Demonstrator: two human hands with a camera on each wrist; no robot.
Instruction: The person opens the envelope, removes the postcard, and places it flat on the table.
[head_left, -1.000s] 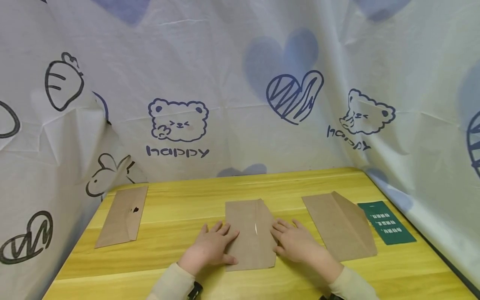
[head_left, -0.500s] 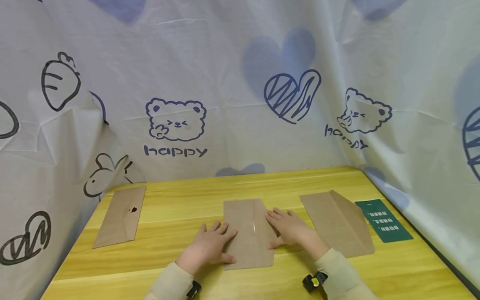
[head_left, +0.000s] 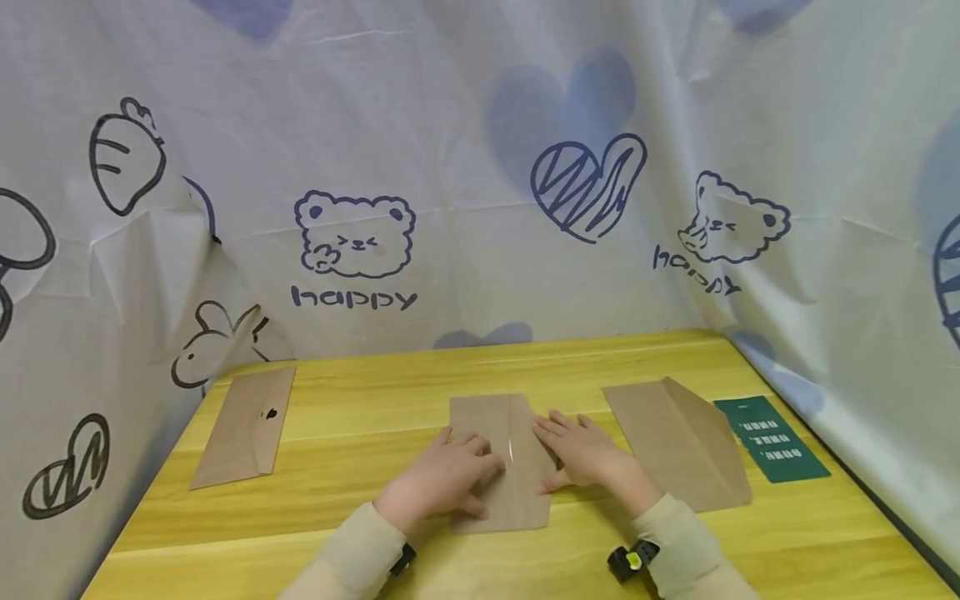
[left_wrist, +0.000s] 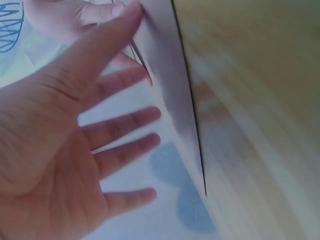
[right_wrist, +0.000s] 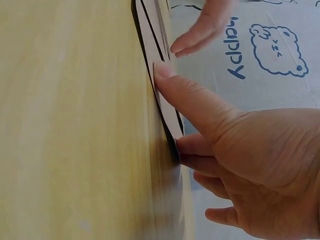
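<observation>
A brown kraft paper envelope (head_left: 523,467) with its flap to the right lies at the middle of the table. My left hand (head_left: 446,479) is over its left part, fingers slightly bent and spread above the paper. In the left wrist view the left hand (left_wrist: 55,145) shows its palm with the fingers apart and nothing gripped. My right hand (head_left: 588,457) lies at the right edge, its fingertips on the flap side. The right wrist view has the thumb of the right hand (right_wrist: 260,165) touching the envelope (right_wrist: 167,110) near its edge, with fingertips at the far end.
On the left lies a brown envelope (head_left: 243,429) with a small dark mark. Another brown envelope (head_left: 675,446) lies on the right, beside a dark green card (head_left: 774,440) with white writing. A white printed curtain (head_left: 465,183) stands behind the yellow wood-grain table (head_left: 360,417).
My right hand first shifted a little up and left onto the envelope's right edge. Then my left hand moved right over the envelope, its fingers bending more. The envelope has stayed in place.
</observation>
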